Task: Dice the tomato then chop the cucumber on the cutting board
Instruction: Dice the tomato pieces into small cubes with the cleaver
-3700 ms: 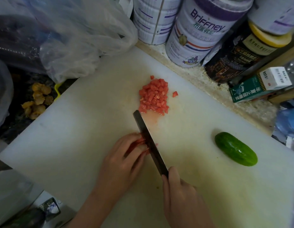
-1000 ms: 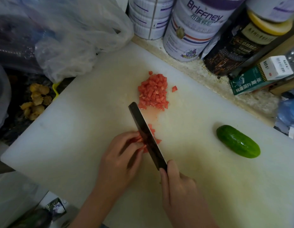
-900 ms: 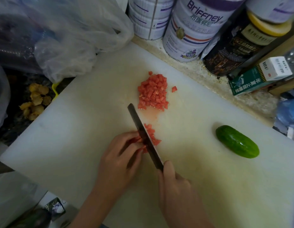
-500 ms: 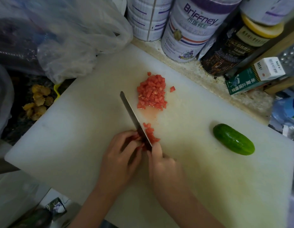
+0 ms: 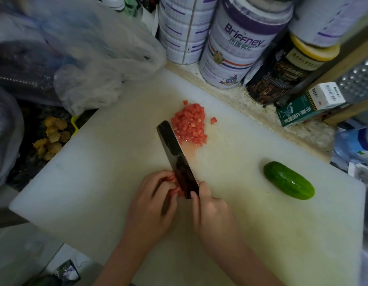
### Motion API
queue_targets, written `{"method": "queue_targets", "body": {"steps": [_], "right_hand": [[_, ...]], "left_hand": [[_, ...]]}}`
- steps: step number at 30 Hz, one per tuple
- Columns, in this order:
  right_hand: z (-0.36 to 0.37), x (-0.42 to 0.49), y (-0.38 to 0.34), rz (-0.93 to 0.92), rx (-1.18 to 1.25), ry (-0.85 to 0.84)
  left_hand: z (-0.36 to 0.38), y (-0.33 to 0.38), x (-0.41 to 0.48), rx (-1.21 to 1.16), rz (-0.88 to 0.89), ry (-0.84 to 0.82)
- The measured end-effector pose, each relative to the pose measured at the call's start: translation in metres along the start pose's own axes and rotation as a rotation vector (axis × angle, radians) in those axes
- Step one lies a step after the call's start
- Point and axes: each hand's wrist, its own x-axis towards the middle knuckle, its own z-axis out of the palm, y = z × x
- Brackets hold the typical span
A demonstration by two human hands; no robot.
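A white cutting board (image 5: 100,182) fills the middle of the head view. A pile of diced tomato (image 5: 190,124) lies near its far edge, with one loose cube to its right. My left hand (image 5: 152,205) holds the remaining tomato piece (image 5: 175,184) under curled fingertips. My right hand (image 5: 210,213) grips the handle of a dark knife (image 5: 175,155), whose blade leans against the left fingers and hides the freshly cut cubes. A whole green cucumber (image 5: 289,180) lies on the board to the right, untouched.
Large tins (image 5: 238,48), a dark jar (image 5: 286,73) and a green carton (image 5: 302,109) stand along the far edge. A clear plastic bag (image 5: 86,58) overhangs the board's far left corner. Yellow-brown lumps (image 5: 51,137) lie left of the board. A water bottle (image 5: 356,145) is at right.
The knife blade has tilted flatter and shifted right, now covering the small cubes cut beside my left fingers. My right hand slid up closer to the left hand.
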Motion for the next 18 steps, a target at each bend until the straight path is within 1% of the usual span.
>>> {"method": "queue_targets", "body": {"steps": [2, 5, 7, 9, 14, 15, 17, 18], "right_hand": [[0.003, -0.008, 0.005, 0.021, -0.001, -0.029], [0.004, -0.018, 0.009, 0.015, 0.095, -0.031], [0.002, -0.019, 0.011, 0.013, 0.059, -0.019], [0.001, -0.016, 0.011, 0.027, 0.047, -0.055], [0.001, -0.003, 0.007, -0.042, 0.069, -0.056], [-0.001, -0.003, 0.006, -0.035, 0.074, -0.053], [-0.005, -0.011, 0.005, -0.011, 0.001, -0.121], [-0.006, -0.017, 0.006, -0.007, 0.009, -0.104]], "left_hand": [[-0.001, 0.001, -0.001, -0.037, -0.002, -0.004], [-0.004, 0.002, 0.0, -0.064, -0.019, -0.048], [-0.002, 0.0, 0.0, -0.038, -0.011, -0.082], [-0.001, -0.002, -0.001, -0.015, -0.014, -0.094], [0.002, -0.004, -0.001, 0.001, -0.026, -0.088], [0.002, -0.004, 0.0, 0.001, -0.02, -0.082], [0.002, -0.004, 0.0, 0.007, -0.013, -0.072], [0.002, -0.003, 0.0, 0.01, -0.014, -0.071]]}}
